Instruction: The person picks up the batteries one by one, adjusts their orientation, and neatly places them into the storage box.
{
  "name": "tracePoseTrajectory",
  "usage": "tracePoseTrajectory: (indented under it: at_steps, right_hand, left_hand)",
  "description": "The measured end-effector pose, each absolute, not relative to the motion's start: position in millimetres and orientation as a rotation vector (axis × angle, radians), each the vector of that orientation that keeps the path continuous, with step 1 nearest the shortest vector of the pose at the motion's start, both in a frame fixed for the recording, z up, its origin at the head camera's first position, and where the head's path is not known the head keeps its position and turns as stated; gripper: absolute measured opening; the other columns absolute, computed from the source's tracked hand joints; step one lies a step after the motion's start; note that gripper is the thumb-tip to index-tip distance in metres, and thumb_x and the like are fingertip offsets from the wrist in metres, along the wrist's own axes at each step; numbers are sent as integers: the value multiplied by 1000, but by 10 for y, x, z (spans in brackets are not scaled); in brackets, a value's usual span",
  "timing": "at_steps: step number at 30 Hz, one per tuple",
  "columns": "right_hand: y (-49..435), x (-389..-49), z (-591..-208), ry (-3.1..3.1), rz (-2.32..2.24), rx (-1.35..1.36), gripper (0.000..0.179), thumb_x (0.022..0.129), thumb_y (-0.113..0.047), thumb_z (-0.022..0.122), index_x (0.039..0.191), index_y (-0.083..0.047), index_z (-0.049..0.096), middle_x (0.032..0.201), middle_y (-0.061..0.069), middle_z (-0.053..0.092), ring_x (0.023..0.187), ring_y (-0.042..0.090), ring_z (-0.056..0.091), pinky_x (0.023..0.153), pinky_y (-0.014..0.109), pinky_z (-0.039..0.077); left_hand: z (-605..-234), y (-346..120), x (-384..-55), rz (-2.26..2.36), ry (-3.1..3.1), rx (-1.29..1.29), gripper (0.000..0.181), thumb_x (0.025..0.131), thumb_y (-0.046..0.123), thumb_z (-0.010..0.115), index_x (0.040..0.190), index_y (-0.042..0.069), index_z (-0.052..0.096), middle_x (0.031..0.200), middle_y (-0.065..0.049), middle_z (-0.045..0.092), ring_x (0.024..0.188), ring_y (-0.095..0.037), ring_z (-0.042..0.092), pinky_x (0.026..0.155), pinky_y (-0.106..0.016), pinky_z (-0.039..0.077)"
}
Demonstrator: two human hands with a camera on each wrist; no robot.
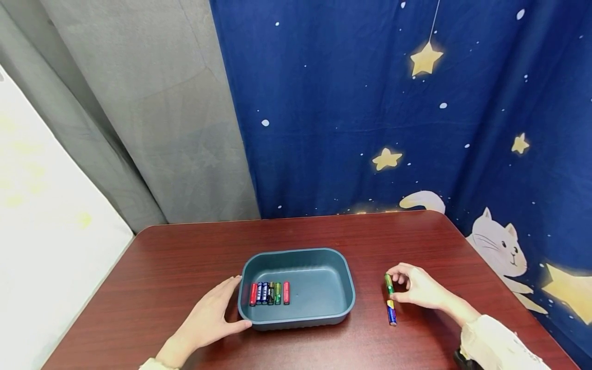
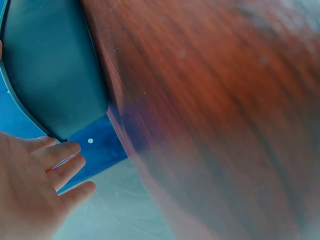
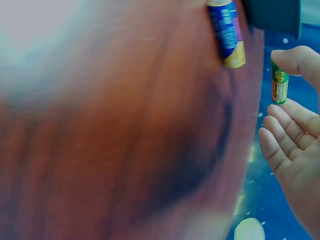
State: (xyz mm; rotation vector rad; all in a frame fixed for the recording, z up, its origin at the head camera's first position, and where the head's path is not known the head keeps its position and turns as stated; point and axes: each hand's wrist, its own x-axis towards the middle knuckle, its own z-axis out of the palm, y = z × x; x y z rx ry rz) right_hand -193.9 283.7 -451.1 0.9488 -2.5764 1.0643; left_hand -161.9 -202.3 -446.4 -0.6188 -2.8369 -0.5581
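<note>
My right hand (image 1: 418,289) pinches a green battery (image 1: 389,283) between thumb and fingers, to the right of a dark teal bin (image 1: 319,290). In the right wrist view the green battery (image 3: 280,86) is gripped at its two ends and held upright. A blue and yellow battery (image 1: 391,314) lies on the table just nearer than it. My left hand (image 1: 208,312) spans the left end of the bin, thumb at the near corner and fingers at the far side. The left wrist view shows those fingers (image 2: 65,172) extended, the uppermost at the bin's rim (image 2: 30,117).
Inside the bin, a row of batteries stretches along the left: a red one (image 1: 253,294), blue ones, a dark one (image 1: 271,294), a green one (image 1: 278,294) and another red one (image 1: 287,293) slightly apart. Beyond the reddish-brown table (image 1: 194,246) hang grey and blue curtains.
</note>
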Motion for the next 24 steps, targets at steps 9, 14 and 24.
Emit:
tracePoseTrajectory:
  at_steps: [9, 14, 24]
  right_hand:
    - [2651, -2084, -4287, -2605, 1015, 974, 38, 64, -12, 79, 96, -8, 59, 77, 2, 54, 67, 16, 51, 52, 22, 44]
    - [2496, -2128, -4168, -2625, 1000, 999, 39, 65, -12, 78, 98, -8, 59, 79, 4, 55, 71, 16, 51, 54, 25, 46]
    - [2106, -2208, -4010, -2619, 1025, 1072, 39, 66, -19, 78, 100, -10, 61, 82, 1, 56, 74, 14, 52, 57, 24, 47]
  left_hand:
    - [-4450, -2024, -1613, -560, -2855, -612, 95, 67, 67, 62, 135, 5, 42, 132, -10, 48, 122, -28, 43, 96, -50, 38]
    - [-4451, -2020, -1611, -556, -2846, -617, 95, 66, 67, 62, 135, 5, 42, 132, -9, 48, 122, -28, 43, 96, -49, 38]
    - [-4469, -2022, -1622, -551, -2832, -624, 96, 66, 68, 62, 134, 5, 42, 132, -8, 48, 122, -27, 44, 96, -48, 39]
